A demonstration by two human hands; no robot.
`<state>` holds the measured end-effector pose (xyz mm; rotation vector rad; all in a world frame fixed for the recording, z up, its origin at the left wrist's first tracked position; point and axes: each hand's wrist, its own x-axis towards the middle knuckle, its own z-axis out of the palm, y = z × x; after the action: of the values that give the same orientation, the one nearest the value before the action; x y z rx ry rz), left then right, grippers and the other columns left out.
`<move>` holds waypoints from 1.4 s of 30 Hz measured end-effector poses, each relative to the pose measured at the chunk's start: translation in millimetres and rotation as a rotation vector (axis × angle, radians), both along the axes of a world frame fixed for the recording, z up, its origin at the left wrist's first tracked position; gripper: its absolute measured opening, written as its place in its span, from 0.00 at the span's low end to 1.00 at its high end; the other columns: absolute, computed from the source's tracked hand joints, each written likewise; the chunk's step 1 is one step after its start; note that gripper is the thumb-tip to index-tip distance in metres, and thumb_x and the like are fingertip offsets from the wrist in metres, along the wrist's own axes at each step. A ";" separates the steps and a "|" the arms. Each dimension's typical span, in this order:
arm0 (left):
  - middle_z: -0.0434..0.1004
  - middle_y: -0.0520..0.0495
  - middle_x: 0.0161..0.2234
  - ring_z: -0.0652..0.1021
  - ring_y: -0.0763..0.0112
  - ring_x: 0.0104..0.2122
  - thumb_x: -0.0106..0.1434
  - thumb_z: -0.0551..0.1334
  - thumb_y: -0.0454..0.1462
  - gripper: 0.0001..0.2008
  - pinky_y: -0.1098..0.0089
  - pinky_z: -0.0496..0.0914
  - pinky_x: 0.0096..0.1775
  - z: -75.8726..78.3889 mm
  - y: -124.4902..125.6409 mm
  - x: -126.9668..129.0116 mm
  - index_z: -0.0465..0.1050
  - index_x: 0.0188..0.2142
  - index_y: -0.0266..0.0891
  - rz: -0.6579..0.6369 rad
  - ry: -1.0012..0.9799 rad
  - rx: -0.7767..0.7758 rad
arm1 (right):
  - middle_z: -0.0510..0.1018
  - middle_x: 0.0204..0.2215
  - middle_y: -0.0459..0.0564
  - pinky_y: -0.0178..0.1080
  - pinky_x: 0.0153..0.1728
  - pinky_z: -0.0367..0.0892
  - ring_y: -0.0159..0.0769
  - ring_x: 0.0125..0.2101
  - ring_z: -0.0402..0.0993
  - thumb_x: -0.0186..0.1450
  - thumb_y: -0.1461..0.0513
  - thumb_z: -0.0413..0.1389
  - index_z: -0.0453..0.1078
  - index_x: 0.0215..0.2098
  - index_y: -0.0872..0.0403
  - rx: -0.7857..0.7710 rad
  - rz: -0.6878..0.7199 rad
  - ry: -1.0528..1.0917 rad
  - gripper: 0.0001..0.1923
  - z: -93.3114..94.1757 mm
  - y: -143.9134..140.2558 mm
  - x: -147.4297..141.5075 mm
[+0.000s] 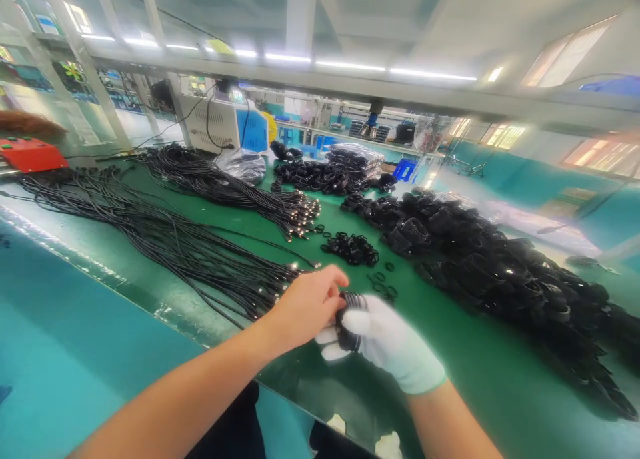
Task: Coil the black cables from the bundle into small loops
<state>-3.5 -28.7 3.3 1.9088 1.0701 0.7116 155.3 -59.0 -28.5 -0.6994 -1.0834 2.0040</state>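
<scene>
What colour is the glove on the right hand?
White, with a pale green cuff, on the right hand; it shows best in the head view.

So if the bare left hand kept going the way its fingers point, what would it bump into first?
The left hand points right and a bit away, at the coiled black cable in the gloved right hand. It already seems to touch that coil. Past it lie loose black rings on the green table.

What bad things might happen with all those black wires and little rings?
The coiled cable pinched between the left hand and the gloved right hand might spring loose. The small black rings lie scattered just beyond and could get knocked about. The loose cables nearby might snag a sleeve.
</scene>
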 end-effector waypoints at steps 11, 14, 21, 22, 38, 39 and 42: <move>0.72 0.54 0.22 0.72 0.76 0.18 0.52 0.56 0.30 0.07 0.78 0.64 0.19 -22.8 9.8 6.4 0.67 0.33 0.39 0.067 0.034 -0.193 | 0.75 0.30 0.54 0.41 0.32 0.72 0.35 0.30 0.74 0.60 0.59 0.57 0.69 0.40 0.62 0.020 -0.078 -0.056 0.14 -5.2 -3.2 -5.4; 0.72 0.55 0.21 0.72 0.76 0.17 0.51 0.56 0.30 0.08 0.78 0.62 0.17 -28.8 14.2 6.8 0.67 0.32 0.39 0.055 0.112 -0.215 | 0.74 0.27 0.51 0.36 0.27 0.71 0.31 0.25 0.72 0.60 0.59 0.57 0.69 0.37 0.61 0.031 -0.051 -0.117 0.12 -0.1 -5.4 -9.4; 0.74 0.53 0.25 0.73 0.73 0.22 0.51 0.57 0.32 0.06 0.76 0.62 0.21 -30.8 16.7 14.1 0.69 0.31 0.40 0.096 0.174 -0.122 | 0.72 0.20 0.46 0.29 0.17 0.66 0.26 0.18 0.68 0.58 0.61 0.59 0.69 0.30 0.61 0.005 -0.105 -0.224 0.09 0.2 -7.0 -10.1; 0.74 0.53 0.25 0.73 0.72 0.23 0.51 0.57 0.33 0.07 0.76 0.62 0.22 -28.7 16.2 13.3 0.69 0.32 0.40 0.083 0.182 -0.105 | 0.73 0.22 0.48 0.31 0.19 0.68 0.28 0.19 0.70 0.58 0.61 0.59 0.69 0.30 0.61 -0.018 -0.106 -0.197 0.09 -2.5 -7.4 -9.5; 0.73 0.52 0.31 0.72 0.68 0.33 0.56 0.58 0.34 0.05 0.71 0.62 0.35 -49.8 62.4 70.5 0.73 0.30 0.42 -0.216 0.357 0.225 | 0.77 0.40 0.54 0.43 0.40 0.73 0.45 0.44 0.74 0.60 0.57 0.58 0.68 0.44 0.55 -0.168 -0.699 0.136 0.16 -1.2 15.4 103.6; 0.73 0.52 0.32 0.72 0.68 0.34 0.56 0.58 0.34 0.05 0.71 0.62 0.36 -53.5 62.5 80.0 0.73 0.31 0.43 -0.235 0.365 0.221 | 0.77 0.41 0.54 0.44 0.40 0.73 0.45 0.44 0.74 0.60 0.56 0.57 0.68 0.45 0.55 -0.172 -0.695 0.143 0.16 -2.1 15.3 102.8; 0.73 0.51 0.35 0.72 0.64 0.38 0.55 0.59 0.33 0.05 0.69 0.62 0.39 -65.8 67.3 99.4 0.73 0.30 0.43 -0.274 0.371 0.180 | 0.77 0.40 0.54 0.44 0.39 0.73 0.45 0.43 0.75 0.60 0.56 0.58 0.68 0.45 0.55 -0.178 -0.679 0.146 0.17 -2.2 14.0 101.5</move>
<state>95.8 38.6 -62.6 2.3494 0.9580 0.3133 256.9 -45.0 -30.7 -0.8583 -0.4852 1.5325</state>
